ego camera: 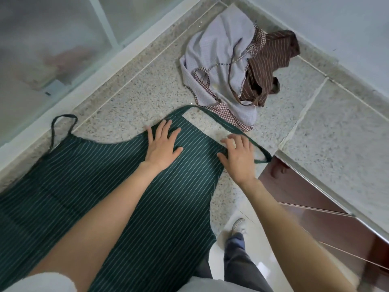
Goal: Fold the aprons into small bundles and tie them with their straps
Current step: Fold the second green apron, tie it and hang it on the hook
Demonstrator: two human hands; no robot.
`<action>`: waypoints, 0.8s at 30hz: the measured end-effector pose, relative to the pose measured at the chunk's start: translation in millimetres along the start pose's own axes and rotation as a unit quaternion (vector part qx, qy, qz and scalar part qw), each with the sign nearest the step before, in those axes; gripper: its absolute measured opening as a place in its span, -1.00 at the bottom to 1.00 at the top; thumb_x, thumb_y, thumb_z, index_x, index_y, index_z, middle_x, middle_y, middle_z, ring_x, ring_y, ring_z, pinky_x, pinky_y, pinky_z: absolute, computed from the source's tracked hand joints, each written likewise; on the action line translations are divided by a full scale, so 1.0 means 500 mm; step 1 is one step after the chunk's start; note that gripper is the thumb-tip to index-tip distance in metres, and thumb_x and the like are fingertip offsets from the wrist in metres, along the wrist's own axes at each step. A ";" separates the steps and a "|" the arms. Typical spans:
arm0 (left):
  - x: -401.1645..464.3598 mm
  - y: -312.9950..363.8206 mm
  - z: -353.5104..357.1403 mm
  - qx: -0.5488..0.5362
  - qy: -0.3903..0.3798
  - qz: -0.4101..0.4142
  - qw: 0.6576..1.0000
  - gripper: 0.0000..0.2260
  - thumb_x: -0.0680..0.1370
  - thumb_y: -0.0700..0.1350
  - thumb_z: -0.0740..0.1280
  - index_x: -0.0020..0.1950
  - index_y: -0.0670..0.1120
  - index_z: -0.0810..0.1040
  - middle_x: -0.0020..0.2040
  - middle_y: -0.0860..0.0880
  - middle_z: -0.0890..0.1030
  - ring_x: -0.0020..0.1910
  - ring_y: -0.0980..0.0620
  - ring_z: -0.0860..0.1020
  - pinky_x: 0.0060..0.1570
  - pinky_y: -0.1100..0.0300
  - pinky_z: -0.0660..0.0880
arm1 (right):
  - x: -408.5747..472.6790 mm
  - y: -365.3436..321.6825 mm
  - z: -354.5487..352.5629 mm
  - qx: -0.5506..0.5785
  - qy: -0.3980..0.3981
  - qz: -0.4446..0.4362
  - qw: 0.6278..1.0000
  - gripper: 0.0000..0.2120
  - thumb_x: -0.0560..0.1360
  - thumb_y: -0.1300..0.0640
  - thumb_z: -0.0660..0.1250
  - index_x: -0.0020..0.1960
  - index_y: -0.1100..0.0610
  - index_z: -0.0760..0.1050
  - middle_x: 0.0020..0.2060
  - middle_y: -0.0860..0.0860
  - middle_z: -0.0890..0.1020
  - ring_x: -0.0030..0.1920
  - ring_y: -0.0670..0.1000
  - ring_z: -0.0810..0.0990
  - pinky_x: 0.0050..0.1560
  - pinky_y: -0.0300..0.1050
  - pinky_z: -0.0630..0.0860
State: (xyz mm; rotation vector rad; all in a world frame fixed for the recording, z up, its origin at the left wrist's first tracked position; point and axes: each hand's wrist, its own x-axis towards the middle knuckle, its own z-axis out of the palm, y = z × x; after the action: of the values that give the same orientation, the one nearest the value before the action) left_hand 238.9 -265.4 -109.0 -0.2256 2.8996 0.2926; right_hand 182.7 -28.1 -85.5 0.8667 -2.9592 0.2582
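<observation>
Dark green pinstriped cloth apron (88, 182): matt woven | speckled grey stone countertop (134, 89): smooth | reddish-brown wooden cabinet fronts (315, 209): glossy | frosted glass window pane (42, 49): cloudy

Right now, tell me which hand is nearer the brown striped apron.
Right. The right hand sits at the green apron's right edge by its strap, below the brown striped apron. The left hand lies flat on the green bib, farther left.

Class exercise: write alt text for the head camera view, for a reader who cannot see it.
A person's left hand presses flat on a green striped apron spread over a speckled stone counter, while the right hand touches its neck strap. Behind, a lilac apron and a brown striped apron lie crumpled together.
</observation>
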 end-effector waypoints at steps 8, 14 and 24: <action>-0.314 0.083 0.019 -0.211 0.093 -0.094 0.968 -0.66 0.57 -0.04 0.26 0.34 -0.02 0.41 0.26 0.00 0.46 0.23 0.02 0.40 0.20 0.07 0.41 | -0.196 -0.099 0.022 0.198 -0.118 -0.316 0.920 -0.79 0.47 0.18 0.19 0.04 0.07 0.54 0.05 0.00 0.59 0.09 0.04 0.49 0.04 -0.06 0.46; -0.558 0.121 0.103 -0.196 0.074 -0.236 0.949 -0.68 0.57 -0.03 0.27 0.31 0.00 0.43 0.17 0.04 0.52 0.14 0.02 0.46 0.06 0.11 0.48 | -0.302 -0.115 0.062 0.167 -0.208 -0.457 0.849 -0.77 0.45 0.10 0.21 0.05 0.01 0.56 0.09 -0.03 0.57 0.14 0.02 0.47 0.13 -0.06 0.43; -0.789 0.292 0.215 -0.139 0.084 -0.407 0.899 -0.62 0.52 -0.02 0.33 0.32 -0.06 0.45 0.27 -0.06 0.48 0.24 -0.11 0.44 0.21 -0.05 0.37 | -0.328 -0.121 0.052 0.031 -0.188 -0.454 0.870 -0.71 0.54 -0.01 0.24 0.21 0.07 0.49 0.29 0.11 0.46 0.33 0.14 0.41 0.32 0.38 0.21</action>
State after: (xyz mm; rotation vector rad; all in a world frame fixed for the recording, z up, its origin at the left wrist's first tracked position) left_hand 615.4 -50.0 -94.9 -1.5081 2.5970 0.5377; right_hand 353.5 4.4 -117.5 2.3831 -2.4253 0.1341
